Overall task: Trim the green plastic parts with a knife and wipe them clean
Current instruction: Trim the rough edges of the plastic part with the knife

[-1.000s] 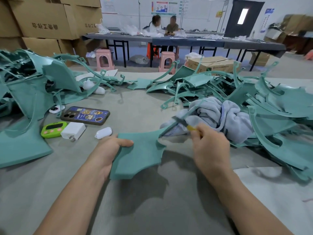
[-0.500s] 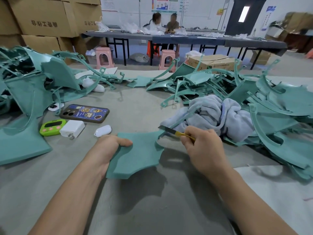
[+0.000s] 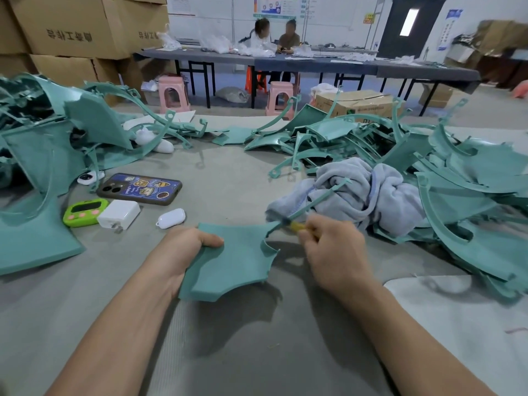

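**Trimming stage, head view.** Nearest, above the grey surface [image 3: 257, 352], the left hand [image 3: 183, 252] clamps the green plastic part [image 3: 231, 267] by its left edge. The thumb lies on top and the fingers curl underneath, holding the panel raised and tilted. The right hand [image 3: 334, 252] has its fingers closed round the yellow handle of the knife [image 3: 288, 223], with the blade at the root of the part's thin curved arm. The part looks light and thin-walled. The broad panel should be stiff enough to grip firmly, but the slender arm will probably flex under the blade, so the hold belongs on the panel close to the cut. Moulded edges may be sharp. Beyond lies a crumpled cloth [image 3: 371, 192], then heaps of similar parts [image 3: 471, 195] on both sides.
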`<move>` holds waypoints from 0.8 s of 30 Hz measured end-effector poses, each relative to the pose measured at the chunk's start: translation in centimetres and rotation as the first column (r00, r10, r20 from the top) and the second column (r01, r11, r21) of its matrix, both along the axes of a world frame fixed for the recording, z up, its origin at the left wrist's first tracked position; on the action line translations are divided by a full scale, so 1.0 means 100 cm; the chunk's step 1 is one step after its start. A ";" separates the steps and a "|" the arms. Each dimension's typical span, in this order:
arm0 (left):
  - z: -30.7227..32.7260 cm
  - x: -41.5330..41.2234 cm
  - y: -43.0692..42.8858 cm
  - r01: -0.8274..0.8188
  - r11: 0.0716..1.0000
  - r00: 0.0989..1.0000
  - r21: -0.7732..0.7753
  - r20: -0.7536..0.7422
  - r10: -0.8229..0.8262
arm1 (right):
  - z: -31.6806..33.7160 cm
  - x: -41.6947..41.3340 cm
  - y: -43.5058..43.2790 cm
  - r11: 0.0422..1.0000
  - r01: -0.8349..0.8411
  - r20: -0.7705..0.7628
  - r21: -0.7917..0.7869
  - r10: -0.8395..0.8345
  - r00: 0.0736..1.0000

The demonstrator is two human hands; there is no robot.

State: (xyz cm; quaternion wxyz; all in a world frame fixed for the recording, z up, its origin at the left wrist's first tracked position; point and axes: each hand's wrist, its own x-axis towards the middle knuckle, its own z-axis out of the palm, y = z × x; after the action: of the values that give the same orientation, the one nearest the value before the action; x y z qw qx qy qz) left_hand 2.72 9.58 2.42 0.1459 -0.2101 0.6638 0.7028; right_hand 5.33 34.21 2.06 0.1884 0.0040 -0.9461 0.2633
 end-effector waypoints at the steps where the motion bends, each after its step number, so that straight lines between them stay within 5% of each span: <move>1: 0.000 0.000 -0.001 -0.009 1.000 1.000 -0.008 -0.006 0.009 | 0.002 -0.003 0.008 0.995 0.093 -0.016 -0.035 -0.094 0.995; 3: 0.001 -0.001 0.000 -0.021 0.999 1.000 -0.025 -0.022 0.020 | 0.009 -0.009 0.029 0.948 0.291 -0.012 -0.130 -0.295 0.955; 5: 0.000 -0.001 0.003 -0.016 0.999 0.999 -0.043 -0.032 0.014 | 0.010 -0.008 0.036 0.934 0.320 -0.039 -0.160 -0.330 0.943; 10: 0.000 -0.002 0.002 0.004 1.000 1.000 -0.010 -0.013 -0.004 | 0.000 0.004 0.000 0.993 -0.093 0.027 -0.068 0.095 0.995; 15: -0.001 -0.001 0.001 -0.016 0.999 0.999 -0.028 -0.031 0.015 | 0.007 -0.012 0.030 0.945 0.298 -0.037 -0.132 -0.306 0.951; 18: -0.001 -0.002 0.003 -0.030 0.999 0.997 -0.031 -0.066 0.028 | 0.002 -0.005 0.027 0.960 0.098 -0.115 -0.263 -0.132 0.985; 21: -0.001 -0.001 0.002 -0.015 1.000 0.996 0.025 -0.088 0.017 | -0.004 -0.001 0.010 0.932 -0.157 -0.051 -0.326 0.148 0.988; 24: 0.000 0.002 0.001 0.047 0.996 0.996 0.081 -0.081 -0.041 | -0.007 -0.001 0.008 0.904 -0.236 0.002 -0.356 0.253 0.967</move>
State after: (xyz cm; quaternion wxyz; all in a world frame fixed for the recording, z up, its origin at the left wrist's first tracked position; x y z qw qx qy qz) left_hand 2.93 9.70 2.43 0.1436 -0.1610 0.6438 0.7341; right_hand 5.26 34.97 1.40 0.1285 0.0824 -0.8798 0.4502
